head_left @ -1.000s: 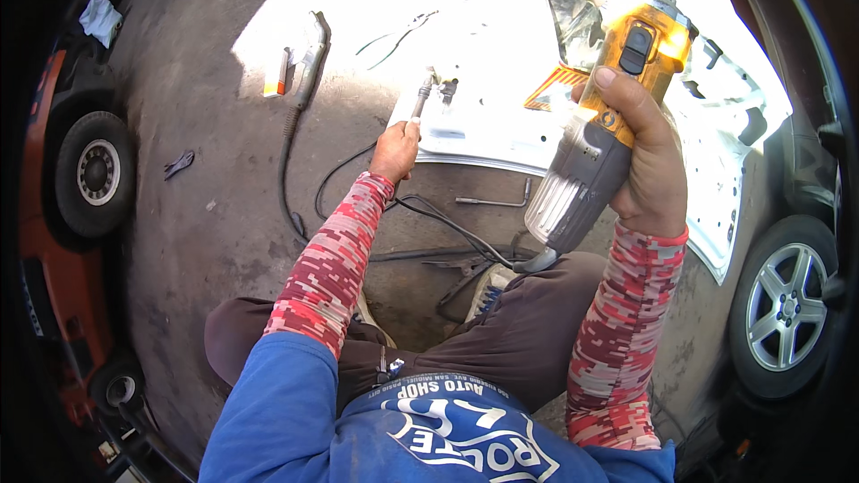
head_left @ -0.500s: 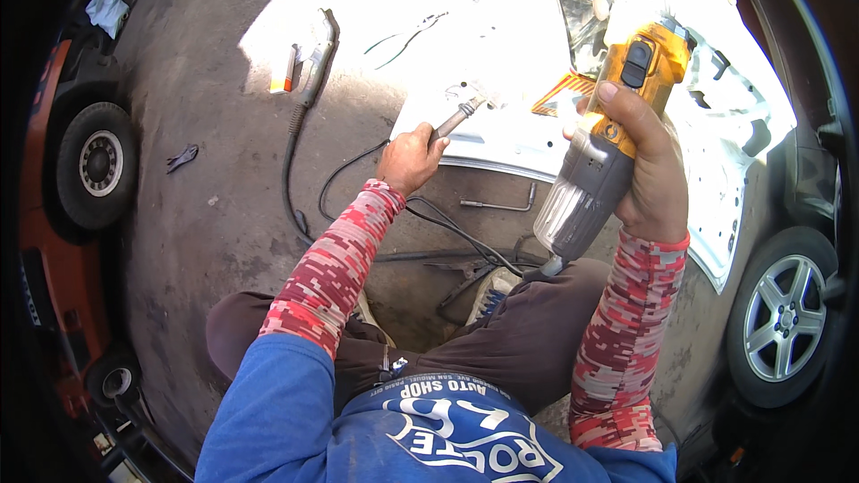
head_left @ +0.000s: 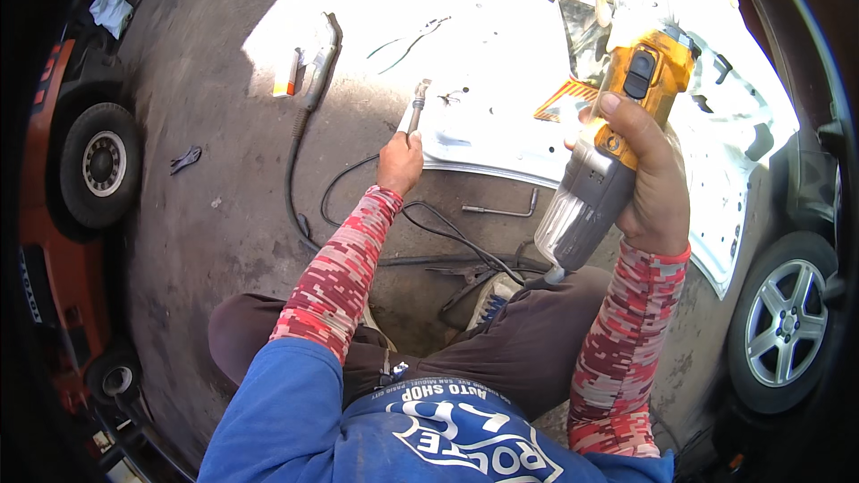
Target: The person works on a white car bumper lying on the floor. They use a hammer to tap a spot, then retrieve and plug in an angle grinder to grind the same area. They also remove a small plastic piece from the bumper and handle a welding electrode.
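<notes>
The grinder is held up before the white panel, right of centre. It is clamped in the right hand, thumb along the body below the switch, the other fingers mostly hidden. The hammer is gripped in the left hand, fingers closed round the handle, its head at the panel's near left corner; contact cannot be confirmed. The grinder should be held steady, its glare-washed working end turned away from both arms. The black cables and L-shaped wrench should be kept clear.
</notes>
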Demonstrator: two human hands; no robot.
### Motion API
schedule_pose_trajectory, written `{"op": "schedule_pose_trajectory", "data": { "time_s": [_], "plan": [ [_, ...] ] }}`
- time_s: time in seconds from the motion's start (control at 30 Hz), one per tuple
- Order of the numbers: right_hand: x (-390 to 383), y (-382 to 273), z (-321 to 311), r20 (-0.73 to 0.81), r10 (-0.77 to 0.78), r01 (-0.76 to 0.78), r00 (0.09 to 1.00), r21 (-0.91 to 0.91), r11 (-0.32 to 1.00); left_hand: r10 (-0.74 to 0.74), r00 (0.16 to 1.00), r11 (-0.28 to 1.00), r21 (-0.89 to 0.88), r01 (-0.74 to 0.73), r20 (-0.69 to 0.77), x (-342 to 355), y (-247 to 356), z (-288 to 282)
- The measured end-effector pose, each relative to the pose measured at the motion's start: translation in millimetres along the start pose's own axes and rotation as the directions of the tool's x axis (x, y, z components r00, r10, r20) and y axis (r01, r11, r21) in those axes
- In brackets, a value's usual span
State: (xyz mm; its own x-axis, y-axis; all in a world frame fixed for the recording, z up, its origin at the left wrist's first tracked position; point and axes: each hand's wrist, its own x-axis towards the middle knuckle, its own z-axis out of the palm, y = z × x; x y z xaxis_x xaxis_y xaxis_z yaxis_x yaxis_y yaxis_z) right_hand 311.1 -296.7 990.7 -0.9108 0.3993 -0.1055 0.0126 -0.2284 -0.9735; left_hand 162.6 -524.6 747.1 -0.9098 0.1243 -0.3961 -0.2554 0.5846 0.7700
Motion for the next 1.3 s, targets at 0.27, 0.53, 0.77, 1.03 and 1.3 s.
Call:
{"op": "schedule_pose_trajectory", "data": {
  "time_s": [0.27,0.53,0.77,1.03,1.3],
  "plan": [
    [-2,-1,1,0.03,0.016,-0.017,0.999,0.035,0.999,-0.209,0.881,-0.064,-0.905,0.421,0.425,-17,10,29],
    [-8,0,-3,0.039,-0.013,0.011,0.999,0.039,0.999,0.002,0.921,0.363,-0.858,0.363,0.391,3,63,53],
    [2,9,-15,-0.002,0.019,-0.019,1.0,0.038,0.999,-0.235,0.883,0.09,-0.896,0.435,0.405,12,20,41],
    [12,14,-17,0.046,0.032,-0.035,0.998,0.048,0.998,-0.069,0.877,0.61,-0.675,0.415,0.476,28,57,28],
    [19,11,-4,0.02,0.047,-0.046,0.999,-0.046,0.998,-0.118,0.774,0.845,-0.345,0.408,0.623,22,42,-17]
  ]
}}
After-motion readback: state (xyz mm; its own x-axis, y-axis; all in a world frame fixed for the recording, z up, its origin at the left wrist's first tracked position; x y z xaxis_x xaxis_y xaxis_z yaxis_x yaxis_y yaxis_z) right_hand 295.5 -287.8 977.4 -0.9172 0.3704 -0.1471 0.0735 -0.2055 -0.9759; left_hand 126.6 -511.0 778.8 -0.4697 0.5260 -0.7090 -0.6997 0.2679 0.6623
